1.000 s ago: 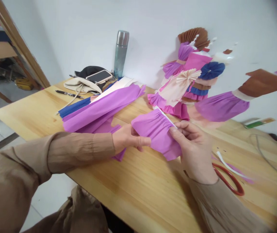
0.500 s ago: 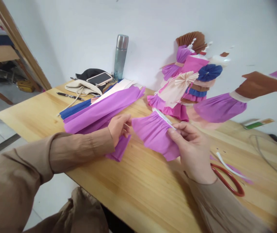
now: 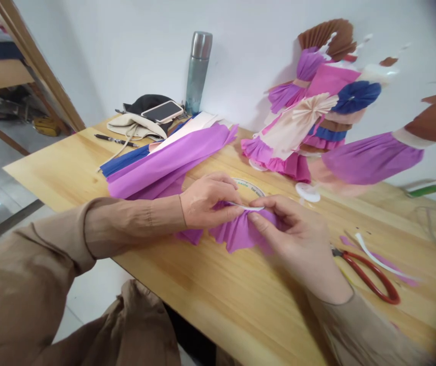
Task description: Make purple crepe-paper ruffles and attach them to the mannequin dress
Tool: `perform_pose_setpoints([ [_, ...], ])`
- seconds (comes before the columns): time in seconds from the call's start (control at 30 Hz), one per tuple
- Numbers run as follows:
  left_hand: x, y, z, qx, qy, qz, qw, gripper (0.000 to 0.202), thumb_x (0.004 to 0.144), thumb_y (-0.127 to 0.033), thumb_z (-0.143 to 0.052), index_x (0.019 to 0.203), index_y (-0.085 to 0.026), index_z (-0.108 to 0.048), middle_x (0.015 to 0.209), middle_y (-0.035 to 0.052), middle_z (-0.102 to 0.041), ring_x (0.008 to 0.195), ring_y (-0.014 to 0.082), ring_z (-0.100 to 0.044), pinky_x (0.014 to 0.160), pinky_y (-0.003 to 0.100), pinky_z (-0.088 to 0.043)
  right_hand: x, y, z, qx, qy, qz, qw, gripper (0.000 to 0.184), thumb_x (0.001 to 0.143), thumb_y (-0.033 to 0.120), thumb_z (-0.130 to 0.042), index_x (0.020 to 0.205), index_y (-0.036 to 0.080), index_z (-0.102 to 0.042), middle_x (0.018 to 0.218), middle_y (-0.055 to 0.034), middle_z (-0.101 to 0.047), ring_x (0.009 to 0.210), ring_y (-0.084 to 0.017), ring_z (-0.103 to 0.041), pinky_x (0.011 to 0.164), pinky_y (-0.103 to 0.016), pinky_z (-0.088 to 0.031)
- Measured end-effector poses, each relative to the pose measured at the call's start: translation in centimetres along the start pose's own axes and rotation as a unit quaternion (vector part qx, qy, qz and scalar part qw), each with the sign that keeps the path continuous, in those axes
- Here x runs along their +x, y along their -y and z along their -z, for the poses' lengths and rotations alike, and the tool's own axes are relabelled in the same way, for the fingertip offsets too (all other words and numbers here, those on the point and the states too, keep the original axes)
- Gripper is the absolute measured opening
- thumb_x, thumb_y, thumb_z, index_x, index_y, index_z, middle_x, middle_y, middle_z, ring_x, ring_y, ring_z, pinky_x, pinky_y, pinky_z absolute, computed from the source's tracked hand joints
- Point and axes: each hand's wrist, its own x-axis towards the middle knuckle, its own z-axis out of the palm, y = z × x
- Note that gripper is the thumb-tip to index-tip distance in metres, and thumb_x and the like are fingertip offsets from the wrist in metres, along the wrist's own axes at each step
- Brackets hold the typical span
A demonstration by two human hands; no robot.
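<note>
A gathered piece of purple crepe paper (image 3: pixel 235 234) with a white strip (image 3: pixel 252 207) along its upper edge is held between both hands, above the table. My left hand (image 3: pixel 210 201) pinches its left end, thumb in front and fingers behind. My right hand (image 3: pixel 294 234) grips the strip and pleats nearer the right end between thumb and fingers. The pleats fan out downward below the strip. Just behind the hands lies a round tape roll (image 3: pixel 249 186) with printed lettering, partly hidden by them.
Behind my left arm lie folded purple paper sheets (image 3: pixel 156 170), a pen (image 3: pixel 116 141), a phone (image 3: pixel 162 111) and a steel flask (image 3: pixel 198 73). Paper dress figures (image 3: pixel 297 127) lean at the wall. Red-handled pliers (image 3: pixel 374 277) and a white paper strip (image 3: pixel 381 262) lie at right.
My left hand has moved right and taken hold of the purple paper's left end, where it was free before. The view has shifted slightly, uncovering more of the pliers and the tape roll.
</note>
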Motion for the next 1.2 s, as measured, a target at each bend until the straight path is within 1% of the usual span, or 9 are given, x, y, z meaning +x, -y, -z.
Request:
perform_pose_setpoints([
  [0.1,-0.1,-0.1,0.1,0.009,-0.001,-0.047,0.999,0.027,0.095,-0.030,-0.050,0.088,-0.015,-0.072,0.076,0.0060,-0.072,0.089,0.0198,-0.066,0.084,0.035,-0.052,0.0,0.1,-0.2,-0.017,-0.001,0.009,1.000,0.021,0.085,0.033,-0.062,0.099,0.019,-0.070,0.080,-0.0053,-0.072,0.064,-0.019,-0.063,0.056,-0.031,-0.047],
  [0.23,-0.3,0.1,-0.1,0.075,-0.041,-0.096,0.992,0.028,0.093,-0.030,-0.051,0.072,-0.018,-0.066,0.067,0.0034,-0.068,0.080,0.0190,-0.062,0.080,0.037,-0.048,-0.5,0.4,-0.4,-0.119,-0.024,0.036,0.992,0.039,0.087,0.033,-0.061,0.122,0.015,-0.065,0.067,-0.0019,-0.068,0.051,-0.017,-0.059,0.051,-0.031,-0.043],
  [0.37,-0.4,-0.1,-0.3,0.089,-0.076,-0.101,0.988,0.028,0.093,-0.026,-0.051,0.070,-0.018,-0.064,0.067,0.0035,-0.067,0.081,0.0178,-0.060,0.081,0.035,-0.048,-0.8,1.0,-0.2,-0.229,-0.067,0.069,0.969,0.052,0.089,0.042,-0.061,0.131,0.014,-0.061,0.064,-0.0035,-0.068,0.048,-0.019,-0.059,0.050,-0.033,-0.042],
  [0.5,-0.2,-0.7,0.2,0.050,-0.091,-0.075,0.992,0.022,0.091,-0.025,-0.055,0.073,-0.018,-0.065,0.068,0.0031,-0.068,0.076,0.0160,-0.061,0.081,0.034,-0.050,-0.4,1.4,0.2,-0.172,-0.071,0.046,0.982,0.055,0.086,0.045,-0.063,0.133,0.016,-0.058,0.068,-0.0025,-0.068,0.054,-0.019,-0.061,0.053,-0.032,-0.044],
  [0.63,0.0,-1.0,0.3,-0.036,-0.111,-0.038,0.992,0.020,0.092,-0.022,-0.055,0.078,-0.016,-0.067,0.072,0.0040,-0.072,0.070,0.0140,-0.063,0.080,0.033,-0.051,0.1,1.4,0.6,-0.035,-0.087,0.010,0.996,0.040,0.084,0.040,-0.065,0.118,0.019,-0.059,0.076,-0.0020,-0.067,0.064,-0.018,-0.063,0.058,-0.031,-0.048],
  [0.73,-0.1,-0.8,-0.2,-0.077,-0.114,-0.019,0.990,0.023,0.092,-0.025,-0.055,0.075,-0.016,-0.067,0.070,0.0040,-0.071,0.071,0.0152,-0.064,0.077,0.033,-0.052,0.3,1.3,0.8,0.003,-0.084,-0.013,0.996,0.020,0.082,0.039,-0.067,0.090,0.021,-0.065,0.075,-0.0021,-0.067,0.064,-0.017,-0.060,0.058,-0.030,-0.047],
  [0.83,-0.3,-0.4,-0.9,-0.099,-0.137,-0.044,0.985,0.026,0.092,-0.029,-0.057,0.072,-0.016,-0.067,0.068,0.0034,-0.070,0.069,0.0150,-0.063,0.073,0.032,-0.052,0.3,1.5,0.7,0.011,-0.079,-0.042,0.996,0.016,0.080,0.035,-0.067,0.074,0.020,-0.065,0.066,-0.0007,-0.065,0.056,-0.014,-0.056,0.052,-0.028,-0.044],
  [1.0,-0.4,-0.5,-0.8,-0.092,-0.121,-0.017,0.988,0.027,0.093,-0.030,-0.057,0.074,-0.015,-0.069,0.071,0.0054,-0.072,0.072,0.0154,-0.065,0.076,0.034,-0.053,-0.2,2.1,0.4,-0.021,-0.107,-0.007,0.994,0.011,0.079,0.029,-0.068,0.071,0.021,-0.068,0.063,0.0010,-0.067,0.054,-0.014,-0.058,0.054,-0.028,-0.045],
  [1.2,-0.4,-0.9,-0.2,-0.089,-0.099,0.016,0.991,0.029,0.093,-0.034,-0.056,0.075,-0.016,-0.070,0.073,0.0065,-0.074,0.078,0.0178,-0.066,0.080,0.036,-0.054,-0.7,2.1,0.3,-0.032,-0.083,0.031,0.996,0.008,0.083,0.025,-0.066,0.076,0.023,-0.070,0.072,-0.0004,-0.072,0.060,-0.016,-0.063,0.062,-0.032,-0.051],
])
